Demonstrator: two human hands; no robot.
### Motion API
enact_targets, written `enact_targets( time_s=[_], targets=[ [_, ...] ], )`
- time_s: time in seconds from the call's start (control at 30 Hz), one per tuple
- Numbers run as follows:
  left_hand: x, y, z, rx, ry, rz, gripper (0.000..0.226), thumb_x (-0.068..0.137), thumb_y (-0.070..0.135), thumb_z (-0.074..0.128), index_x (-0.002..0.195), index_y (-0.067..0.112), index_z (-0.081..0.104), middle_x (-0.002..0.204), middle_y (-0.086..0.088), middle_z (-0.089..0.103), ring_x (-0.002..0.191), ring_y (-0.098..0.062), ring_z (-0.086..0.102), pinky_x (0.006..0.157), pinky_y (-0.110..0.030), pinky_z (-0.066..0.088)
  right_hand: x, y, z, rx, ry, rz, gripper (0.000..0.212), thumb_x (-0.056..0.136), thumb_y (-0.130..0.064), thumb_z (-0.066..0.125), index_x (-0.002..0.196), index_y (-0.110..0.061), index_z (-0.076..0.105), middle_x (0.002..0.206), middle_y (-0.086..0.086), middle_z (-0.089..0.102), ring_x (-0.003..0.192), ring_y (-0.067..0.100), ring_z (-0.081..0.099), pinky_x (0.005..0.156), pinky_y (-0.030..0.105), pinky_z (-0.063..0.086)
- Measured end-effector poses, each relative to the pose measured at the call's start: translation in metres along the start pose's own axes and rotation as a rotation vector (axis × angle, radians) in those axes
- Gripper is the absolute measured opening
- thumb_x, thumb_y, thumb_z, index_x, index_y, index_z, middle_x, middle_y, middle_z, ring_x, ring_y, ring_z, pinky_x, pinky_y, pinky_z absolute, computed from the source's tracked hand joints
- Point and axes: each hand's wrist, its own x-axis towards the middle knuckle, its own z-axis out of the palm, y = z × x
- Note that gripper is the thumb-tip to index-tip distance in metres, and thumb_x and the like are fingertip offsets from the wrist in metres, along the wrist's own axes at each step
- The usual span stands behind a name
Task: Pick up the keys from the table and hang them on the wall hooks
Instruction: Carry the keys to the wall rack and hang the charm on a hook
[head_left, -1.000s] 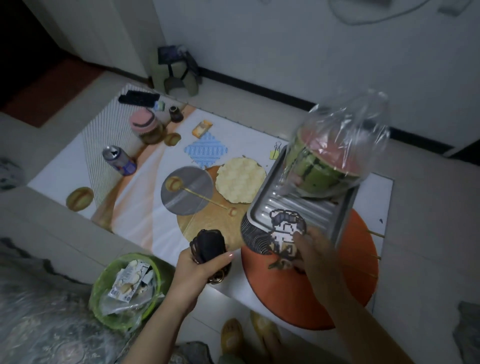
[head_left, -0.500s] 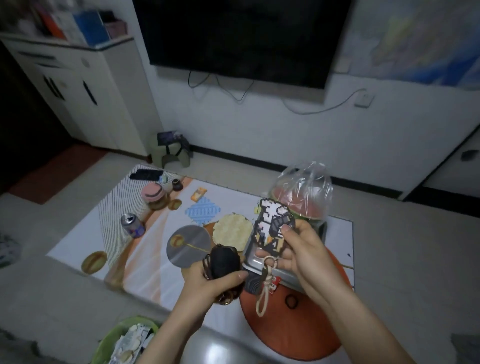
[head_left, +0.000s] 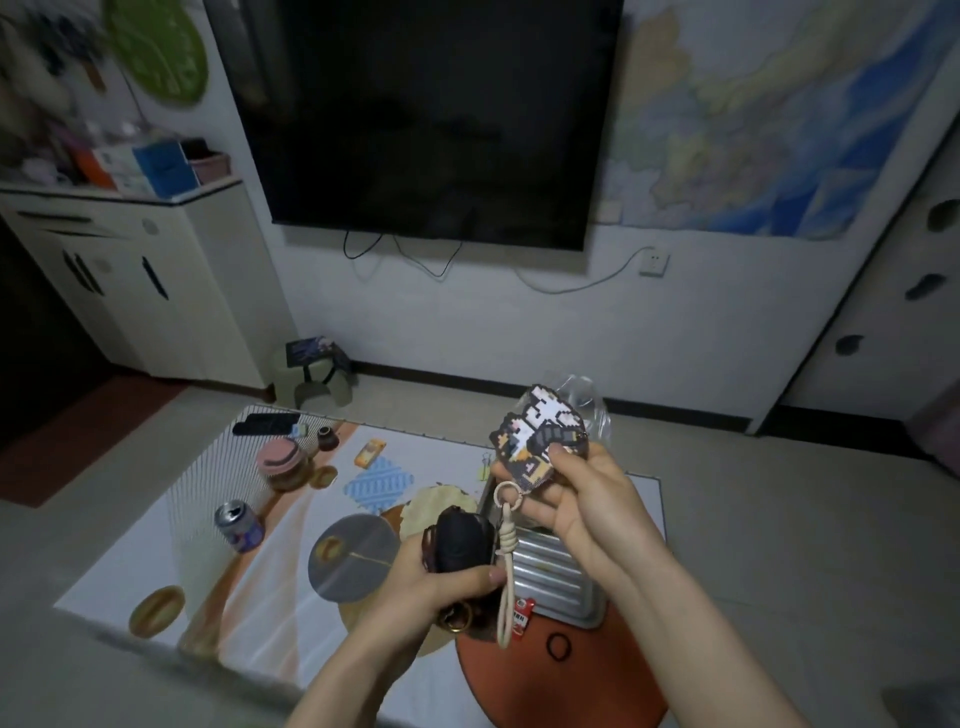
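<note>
Keys (head_left: 457, 543) in left hand (head_left: 431, 582), pixel keychain (head_left: 540, 447) in raised right hand (head_left: 582, 499).

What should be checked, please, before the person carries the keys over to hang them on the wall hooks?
1. Left hand grips the black key fob: ok.
2. Right hand pinches the pixel-pattern keychain: ok.
3. Beige cord dangles free, near the left hand, may snag: cannot tell.
4. Wall hooks located: not ok, none in view.
5. Nothing left behind: not ok, a black ring lies on the orange mat.
</note>
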Motion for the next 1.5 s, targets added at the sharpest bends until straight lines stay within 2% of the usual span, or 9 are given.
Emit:
enact_targets(
  time_s=[0.13,0.27,0.4,0.53,0.67,0.9,1.03,1.3,1.5],
  targets=[
    [0.013,0.012,0.029,0.015,0.055,0.038,0.042,0.051,0.016,0.084,0.086,-0.001,0.069,0.087,-0.028,0.069,0.079,-0.029,0.067,0.069,-0.036,0.055,-0.005,-0.027,-0.021,0.044,0.033,-0.059,0.024,0.096,-0.005,0.038,0.12,-0.008,0.042,0.103,0.024,0.066,0.073,0.03,0.074,0.057,0.038,0.061],
    [0.031,0.026,0.066,0.079,0.024,0.059,0.036,0.05,0.013,0.086,0.081,0.003,0.071,0.07,-0.007,0.07,0.066,-0.018,0.069,0.056,-0.023,0.054,-0.012,-0.062,-0.056,0.062,0.077,-0.094,0.031,0.095,-0.004,0.041,0.126,-0.004,0.039,0.108,0.024,0.064,0.073,0.028,0.074,0.055,0.035,0.06],
    [0.05,0.038,0.115,0.081,0.001,0.057,0.039,0.045,0.021,0.089,0.079,0.009,0.074,0.064,-0.002,0.072,0.063,-0.017,0.07,0.053,-0.024,0.054,-0.017,-0.101,-0.096,0.029,0.128,-0.143,0.024,0.093,-0.003,0.044,0.117,-0.006,0.044,0.112,0.024,0.064,0.079,0.03,0.072,0.061,0.038,0.062],
    [0.07,0.044,0.162,0.065,0.062,0.061,0.037,0.049,0.017,0.087,0.078,0.004,0.07,0.065,-0.009,0.068,0.061,-0.024,0.069,0.05,-0.028,0.054,-0.016,-0.145,-0.142,-0.035,0.094,-0.18,0.021,0.089,0.001,0.049,0.109,-0.006,0.049,0.104,0.019,0.067,0.084,0.028,0.071,0.061,0.035,0.061],
    [0.087,0.049,0.212,0.008,0.085,0.115,0.021,0.052,0.013,0.085,0.069,0.019,0.074,0.057,-0.001,0.07,0.056,-0.017,0.069,0.047,-0.023,0.052,-0.01,-0.177,-0.179,-0.194,0.014,-0.179,0.024,0.081,0.006,0.06,0.103,-0.004,0.059,0.09,0.009,0.076,0.085,0.021,0.073,0.068,0.025,0.06],
    [0.104,0.06,0.253,-0.024,0.151,0.123,0.044,0.042,0.025,0.087,0.084,0.017,0.075,0.072,-0.005,0.076,0.072,-0.024,0.073,0.056,-0.025,0.054,-0.012,-0.203,-0.21,-0.303,-0.042,-0.196,0.018,0.089,-0.006,0.054,0.099,-0.015,0.066,0.091,0.001,0.078,0.083,0.014,0.073,0.062,0.021,0.056],
    [0.116,0.066,0.268,-0.008,0.154,0.135,0.057,0.034,0.034,0.087,0.087,0.016,0.074,0.085,-0.015,0.076,0.08,-0.028,0.072,0.065,-0.032,0.056,-0.019,-0.209,-0.222,-0.337,-0.03,-0.182,0.017,0.089,-0.014,0.055,0.104,-0.022,0.062,0.093,-0.001,0.077,0.089,0.016,0.072,0.074,0.026,0.058],
    [0.135,0.059,0.312,-0.025,0.117,0.142,0.045,0.041,0.024,0.091,0.083,0.024,0.075,0.072,-0.001,0.077,0.066,-0.016,0.073,0.049,-0.019,0.053,-0.029,-0.218,-0.259,-0.411,-0.022,-0.242,0.055,0.069,-0.003,0.074,0.114,-0.023,0.051,0.104,0.015,0.07,0.09,0.023,0.071,0.074,0.025,0.056],
    [0.168,0.059,0.353,-0.064,0.23,0.156,0.033,0.044,0.022,0.082,0.076,0.022,0.076,0.062,0.003,0.075,0.058,-0.008,0.07,0.046,-0.016,0.052,0.001,-0.252,-0.31,-0.467,0.042,-0.34,0.039,0.074,0.004,0.07,0.101,-0.021,0.06,0.076,0.002,0.07,0.068,0.013,0.069,0.059,0.023,0.054]
  ],
)
